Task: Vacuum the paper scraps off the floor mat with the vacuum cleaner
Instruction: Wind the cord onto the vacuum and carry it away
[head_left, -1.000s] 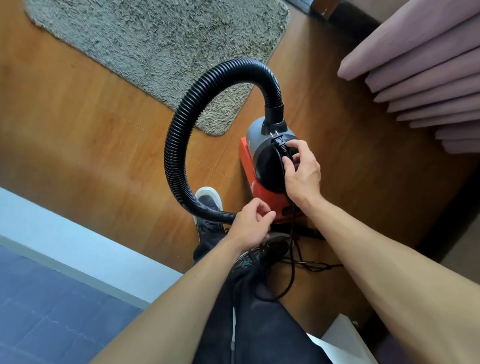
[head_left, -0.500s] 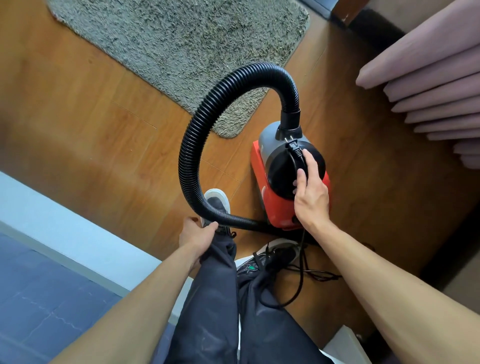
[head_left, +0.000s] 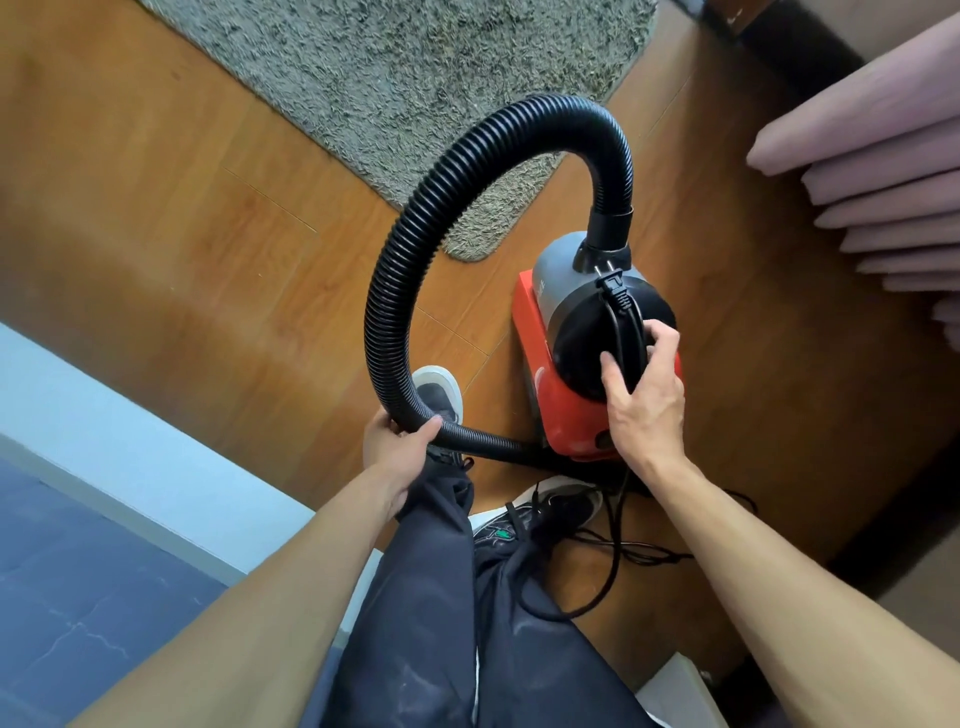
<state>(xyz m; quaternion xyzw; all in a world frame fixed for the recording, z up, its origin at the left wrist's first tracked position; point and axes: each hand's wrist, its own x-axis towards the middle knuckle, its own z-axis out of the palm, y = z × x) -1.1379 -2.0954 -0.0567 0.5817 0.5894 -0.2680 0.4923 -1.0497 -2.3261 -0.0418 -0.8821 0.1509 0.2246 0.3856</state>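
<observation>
On wooden floor (head_left: 156, 234), just off near corner of floor mat (head_left: 415, 78): vacuum cleaner (head_left: 571, 410) stands. Right hand (head_left: 644, 400) curls fingers and thumb round power cord (head_left: 621, 332) laid over black dome; plug (head_left: 610, 283) free, prongs up. Left hand (head_left: 397, 447) grips hose (head_left: 395, 291) at its low run. Hose loops up over mat corner. Mat lies ahead-left, left hand nearer. Paper scraps: none discernible.

Your vacuum cleaner (head_left: 566, 410) is red at its base and grey above, with a glossy black round cap. Its hose (head_left: 395, 291) is black and ribbed all along, and the cord (head_left: 613, 291) is black too. The far mat (head_left: 415, 67) is a shaggy grey-beige. The floor (head_left: 156, 234) shows orange-brown wood grain. At far right the curtain (head_left: 872, 156) hangs in dusty pink folds. Your trousers (head_left: 431, 597) are dark navy. Your shoe (head_left: 439, 389) is black with a white toe.
</observation>
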